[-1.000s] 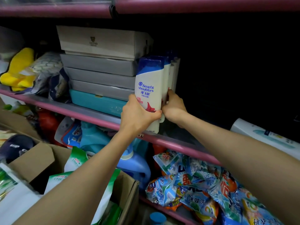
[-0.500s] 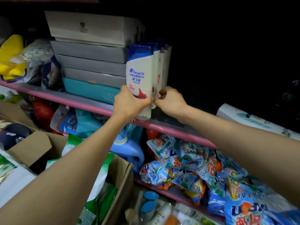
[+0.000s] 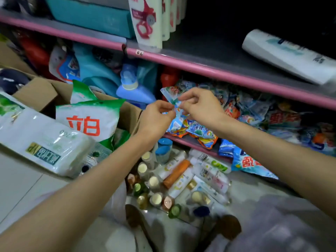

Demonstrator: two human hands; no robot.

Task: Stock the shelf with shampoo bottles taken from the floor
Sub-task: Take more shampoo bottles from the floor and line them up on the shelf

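A row of white shampoo bottles (image 3: 148,20) with red swirls stands upright on the pink-edged shelf (image 3: 200,67), at the top of the view. On the floor below lies a heap of several more bottles (image 3: 178,175), white, orange and gold-capped. My left hand (image 3: 156,118) and my right hand (image 3: 200,104) hover close together in front of the lower shelf, above the heap. Their fingers are curled in, and I see nothing held in either hand.
A large white bottle (image 3: 289,55) lies on its side at the shelf's right. Detergent sachets (image 3: 272,117) fill the lower shelf behind my hands. A blue jug (image 3: 134,90), a cardboard box (image 3: 36,91), a green-white bag (image 3: 89,117) and a tissue pack (image 3: 43,142) crowd the left.
Both hands have let go of the front shampoo bottle, which stays standing on the shelf, and have dropped toward the lower shelf. The view has tilted down to the floor.
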